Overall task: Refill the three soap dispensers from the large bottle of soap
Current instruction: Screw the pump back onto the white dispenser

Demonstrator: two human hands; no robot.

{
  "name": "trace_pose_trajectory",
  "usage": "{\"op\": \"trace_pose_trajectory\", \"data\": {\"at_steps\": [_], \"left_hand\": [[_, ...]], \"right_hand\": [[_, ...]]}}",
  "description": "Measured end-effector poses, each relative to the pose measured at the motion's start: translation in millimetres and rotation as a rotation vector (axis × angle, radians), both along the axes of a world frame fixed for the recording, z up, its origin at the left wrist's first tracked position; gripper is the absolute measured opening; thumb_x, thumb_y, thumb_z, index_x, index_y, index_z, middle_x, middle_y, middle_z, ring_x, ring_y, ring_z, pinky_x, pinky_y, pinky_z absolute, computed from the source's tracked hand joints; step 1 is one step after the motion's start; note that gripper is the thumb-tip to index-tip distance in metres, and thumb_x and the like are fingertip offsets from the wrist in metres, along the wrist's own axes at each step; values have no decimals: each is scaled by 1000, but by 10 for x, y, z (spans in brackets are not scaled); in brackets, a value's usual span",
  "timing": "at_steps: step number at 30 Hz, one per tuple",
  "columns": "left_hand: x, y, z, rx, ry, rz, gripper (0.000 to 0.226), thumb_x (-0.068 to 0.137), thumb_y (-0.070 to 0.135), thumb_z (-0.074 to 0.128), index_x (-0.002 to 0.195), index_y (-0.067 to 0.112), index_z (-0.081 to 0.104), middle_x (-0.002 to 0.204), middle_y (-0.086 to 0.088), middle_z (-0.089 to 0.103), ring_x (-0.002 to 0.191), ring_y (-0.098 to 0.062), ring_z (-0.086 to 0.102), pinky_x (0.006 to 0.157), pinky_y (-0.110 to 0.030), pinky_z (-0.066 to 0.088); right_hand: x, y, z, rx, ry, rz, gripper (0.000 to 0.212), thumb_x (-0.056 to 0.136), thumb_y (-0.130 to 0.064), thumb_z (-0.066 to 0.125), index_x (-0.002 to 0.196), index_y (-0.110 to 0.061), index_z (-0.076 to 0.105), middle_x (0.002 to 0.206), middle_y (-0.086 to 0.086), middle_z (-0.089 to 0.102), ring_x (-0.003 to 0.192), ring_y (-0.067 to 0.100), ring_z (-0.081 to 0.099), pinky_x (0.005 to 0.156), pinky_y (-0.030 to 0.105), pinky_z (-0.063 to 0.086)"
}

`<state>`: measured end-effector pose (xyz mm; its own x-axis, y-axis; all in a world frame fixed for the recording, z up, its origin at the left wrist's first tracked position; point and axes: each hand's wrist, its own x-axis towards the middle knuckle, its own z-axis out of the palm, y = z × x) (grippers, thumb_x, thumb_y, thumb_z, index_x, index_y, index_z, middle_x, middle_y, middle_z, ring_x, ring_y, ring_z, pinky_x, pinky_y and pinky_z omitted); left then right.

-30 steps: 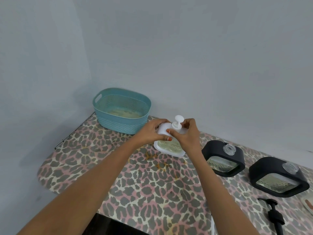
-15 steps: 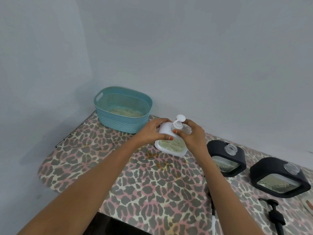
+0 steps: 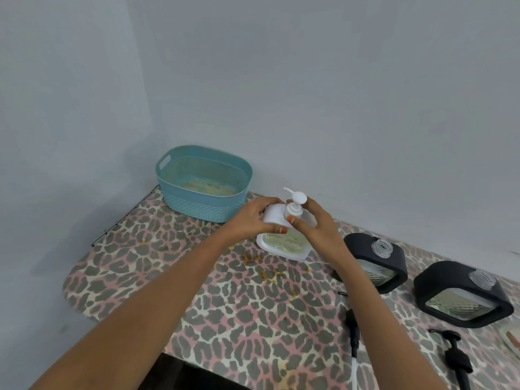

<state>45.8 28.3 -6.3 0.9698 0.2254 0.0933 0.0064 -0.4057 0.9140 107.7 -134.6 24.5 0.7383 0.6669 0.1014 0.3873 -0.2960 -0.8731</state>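
White soap dispenser [image 3: 284, 243] is standing upright toward the table's [image 3: 253, 305] far edge; I'm steadying its body in my left hand [image 3: 257, 218] while my right hand [image 3: 315, 229], directly beside it, is pinching the pump collar [image 3: 294, 211].

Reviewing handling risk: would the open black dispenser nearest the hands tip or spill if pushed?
The black dispenser looks squat with a broad base, so it should probably slide rather than tip. Its clear neck has no pump, so a hard shove might slop soap out.
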Motion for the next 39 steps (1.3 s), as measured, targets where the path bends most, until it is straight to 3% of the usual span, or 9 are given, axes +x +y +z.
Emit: {"op": "trace_pose_trajectory", "data": {"at_steps": [5,8,12,16,20,24,29,32,39], "left_hand": [[-6,-10,15,23,-8,-4,53,68,24,80,115,23,55,106,11,58,95,-3,56,78,-10,44],[-23,-17,35,12,-12,7,48,67,23,80,108,27,56,96,22,57,86,11,55,71,0,42],[-21,-17,28,-14,-19,-5,46,67,20,80,108,23,59,92,23,59,80,21,54,69,2,41],[-14,-2,17,-14,-19,-10,43,67,21,81,104,28,58,92,23,59,81,18,56,72,0,43],[0,5,10,20,-21,3,53,68,23,80,114,22,56,102,13,58,90,3,55,72,1,42],[-7,-5,14,41,-23,5,51,68,23,80,113,24,56,103,12,57,91,0,54,73,-2,43],[-12,-36,16,23,-36,12,49,66,23,81,110,19,60,109,-2,65,100,-14,60,85,-22,47],[-19,-38,24,23,-36,16,50,67,21,81,112,15,59,109,-5,65,101,-17,61,85,-25,48],[2,-23,17,10,-17,15,52,68,20,80,115,16,57,114,-4,62,103,-16,58,85,-21,46]], "right_hand": [[76,4,4,8,-17,-85,41,81,-13,68,120,-12,56,121,-1,59,105,9,50,86,20,34],[50,116,-45,35,-88,-171,40,74,-16,75,105,-15,51,101,-5,55,89,7,50,69,8,36],[12,189,-111,62,-137,-227,45,71,-22,78,99,-16,43,96,-1,50,84,12,48,67,14,37],[5,124,-66,41,-98,-131,48,78,-23,72,117,-14,46,110,-4,48,100,11,46,80,18,34],[57,7,42,-40,13,49,36,88,-19,59,124,-19,54,120,-6,55,115,12,49,92,25,35],[109,41,45,-74,-27,-55,40,82,-20,67,120,-12,59,120,4,61,111,19,55,96,36,43],[38,193,-74,10,-86,-287,38,67,-25,80,87,-16,49,85,-4,54,76,12,51,62,21,39],[-6,262,-104,74,-109,-350,44,64,-26,82,72,-25,39,72,-8,47,65,8,46,54,16,34],[-2,87,-45,67,-2,-117,54,76,-23,74,122,-21,46,113,-11,49,101,4,47,75,0,36]]}}
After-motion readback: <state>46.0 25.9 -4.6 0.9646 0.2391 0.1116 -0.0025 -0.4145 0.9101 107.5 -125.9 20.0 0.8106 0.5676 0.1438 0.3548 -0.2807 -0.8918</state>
